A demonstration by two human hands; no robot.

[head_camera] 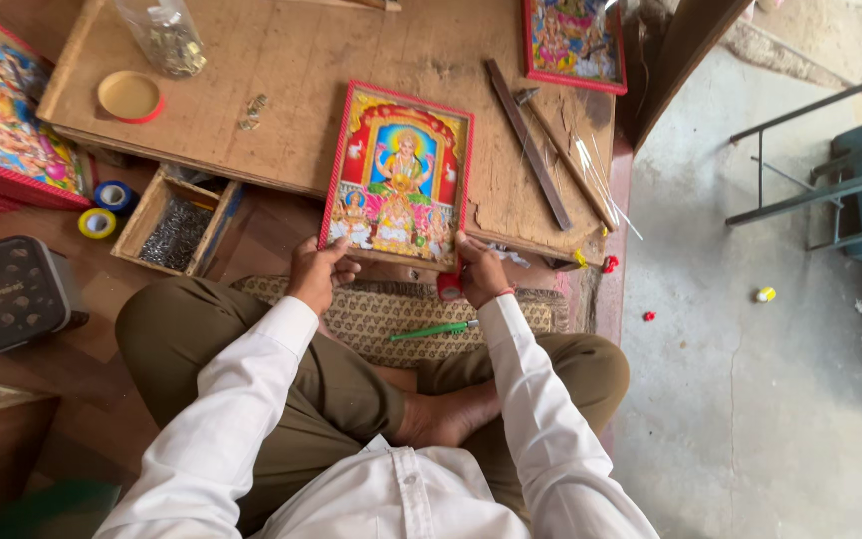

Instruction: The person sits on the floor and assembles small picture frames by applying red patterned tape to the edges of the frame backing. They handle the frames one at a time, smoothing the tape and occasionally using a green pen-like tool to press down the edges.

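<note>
At the near edge of the low wooden table [281, 70], the red-framed picture [398, 172] lies flat, its near end overhanging toward the lap. Left hand [317, 271] is closed on the near left corner. Right hand [479, 269] pinches the near right corner and appears also to hold a small red object [449, 286]; what it is cannot be told. Risk: the overhang may tip the frame off if either grip slackens. To the right, a hammer [563, 150] and a dark flat bar [528, 142] lie close; sliding the frame right could knock them off. An open nail box [177, 228] sits low at left.
</note>
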